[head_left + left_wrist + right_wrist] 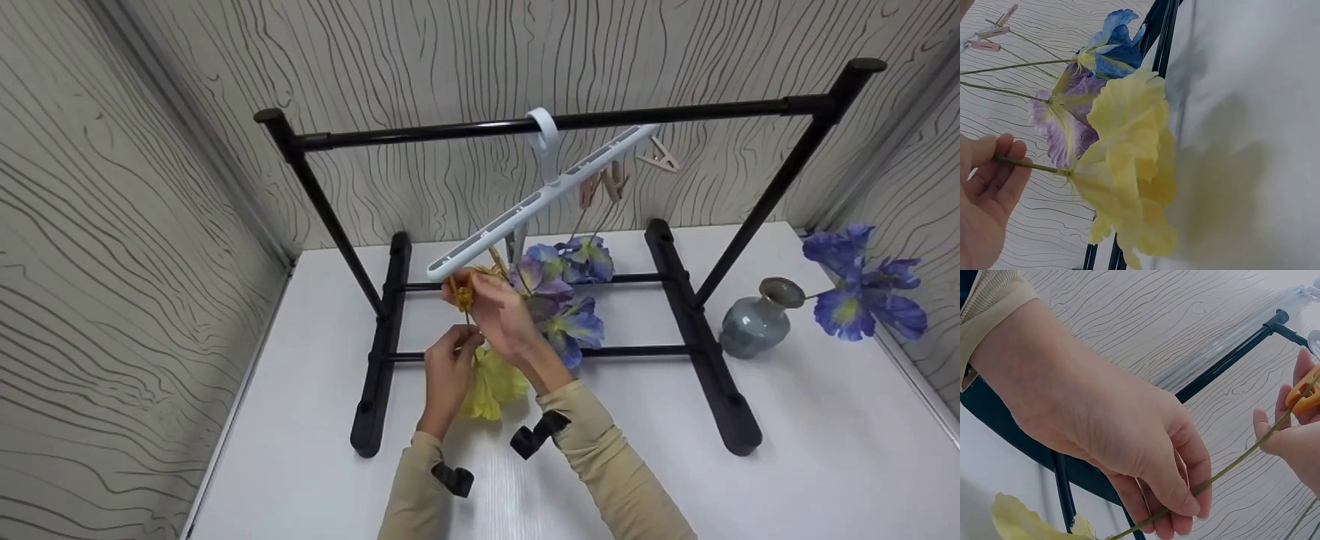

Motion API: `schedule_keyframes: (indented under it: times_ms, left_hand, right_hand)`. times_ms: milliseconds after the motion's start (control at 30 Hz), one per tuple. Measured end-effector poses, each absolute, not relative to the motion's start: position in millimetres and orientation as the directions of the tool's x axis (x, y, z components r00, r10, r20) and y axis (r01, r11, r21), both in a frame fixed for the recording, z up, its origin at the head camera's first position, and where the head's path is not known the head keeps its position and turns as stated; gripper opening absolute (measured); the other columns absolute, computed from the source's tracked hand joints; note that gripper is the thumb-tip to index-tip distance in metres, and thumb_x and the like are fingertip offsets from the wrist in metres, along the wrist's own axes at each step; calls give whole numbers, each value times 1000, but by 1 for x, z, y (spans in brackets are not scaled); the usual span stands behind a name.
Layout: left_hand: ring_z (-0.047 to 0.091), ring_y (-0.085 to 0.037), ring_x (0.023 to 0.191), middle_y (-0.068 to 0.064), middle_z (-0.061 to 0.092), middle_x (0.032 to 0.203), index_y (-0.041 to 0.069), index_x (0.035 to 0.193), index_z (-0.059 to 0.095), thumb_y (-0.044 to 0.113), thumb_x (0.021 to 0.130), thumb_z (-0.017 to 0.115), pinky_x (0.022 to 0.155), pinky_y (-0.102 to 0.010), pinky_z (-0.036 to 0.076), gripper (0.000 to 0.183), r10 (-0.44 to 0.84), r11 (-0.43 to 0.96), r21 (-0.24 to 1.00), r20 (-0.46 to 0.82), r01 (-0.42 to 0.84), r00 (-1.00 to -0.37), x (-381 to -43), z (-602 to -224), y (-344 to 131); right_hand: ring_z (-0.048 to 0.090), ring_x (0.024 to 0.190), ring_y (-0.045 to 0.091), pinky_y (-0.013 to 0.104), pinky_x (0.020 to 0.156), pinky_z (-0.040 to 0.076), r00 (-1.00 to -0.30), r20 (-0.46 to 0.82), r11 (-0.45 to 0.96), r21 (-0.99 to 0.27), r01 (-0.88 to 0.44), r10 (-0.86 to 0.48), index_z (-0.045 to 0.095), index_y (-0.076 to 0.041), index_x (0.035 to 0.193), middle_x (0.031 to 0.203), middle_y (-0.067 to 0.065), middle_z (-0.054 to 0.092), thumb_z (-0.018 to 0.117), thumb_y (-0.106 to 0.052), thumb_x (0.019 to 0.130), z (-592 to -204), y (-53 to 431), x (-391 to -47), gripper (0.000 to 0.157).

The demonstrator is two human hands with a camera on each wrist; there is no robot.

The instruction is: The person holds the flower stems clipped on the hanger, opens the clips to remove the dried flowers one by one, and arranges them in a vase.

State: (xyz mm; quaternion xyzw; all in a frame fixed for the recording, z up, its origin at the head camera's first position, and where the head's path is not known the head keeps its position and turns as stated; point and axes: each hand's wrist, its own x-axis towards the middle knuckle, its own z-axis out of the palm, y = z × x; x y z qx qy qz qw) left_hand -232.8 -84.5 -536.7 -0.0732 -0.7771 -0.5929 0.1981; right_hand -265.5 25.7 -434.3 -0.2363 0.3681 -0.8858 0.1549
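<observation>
L hand point(448, 373) pinching stem of yellow flower point(493, 384), bloom hanging head-down just above white table point(787, 420). R hand point(501, 313) squeezing orange clip point(462, 291) at stem top, under low end of tilted white hanger point(540, 201) on black rack point(697, 112). 3 purple-blue flowers point(566, 289) hanging just beside.

**White counter boxed in by wavy-line walls**

A white counter point(787, 465) fills the near ground. Pale walls point(112, 262) with dark wavy lines enclose it on the left, far and right sides. Even, soft light casts faint shadows on the surface.
</observation>
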Motion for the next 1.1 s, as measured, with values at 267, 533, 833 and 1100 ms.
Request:
schedule_keyframes:
  times_ms: [267, 533, 833, 1100]
  left_hand:
    - [74, -20, 89, -5, 77, 94, 4, 100, 77, 5, 98, 70, 79, -33, 61, 7, -117, 298, 882, 413, 364, -903, -230, -541, -86]
    - [75, -26, 88, -5, 78, 94, 6, 103, 78, 6, 99, 69, 78, -34, 62, 9, -170, 232, 896, 421, 380, -891, -218, -542, -92]
    - [74, -24, 86, -5, 77, 95, 6, 108, 77, 8, 101, 67, 72, -31, 61, 13, -166, 239, 868, 478, 435, -863, -206, -533, -95]
    - [75, -25, 84, -10, 77, 97, 2, 109, 77, 6, 101, 66, 70, -31, 61, 14, -147, 300, 833, 522, 465, -840, -205, -536, -97]
  right_hand:
    - [65, 97, 17, 34, 101, 50, -859, 287, -695, -712, 105, -424, 71, -9, 103, 103, 5, 68, 30, -1, 110, -436, 24, -268, 43]
    - [66, 100, 18, 40, 104, 50, -876, 229, -683, -716, 143, -424, 72, -8, 106, 103, 7, 68, 30, -6, 112, -439, 26, -272, 42]
    - [61, 123, 24, 48, 112, 42, -887, 165, -552, -826, 115, -432, 68, -8, 122, 123, 10, 70, 37, -15, 114, -435, 27, -271, 32]
    - [64, 118, 25, 48, 112, 43, -871, 6, -323, -930, 176, -491, 55, -2, 126, 113, 0, 69, 36, -20, 114, -424, 38, -263, 29]
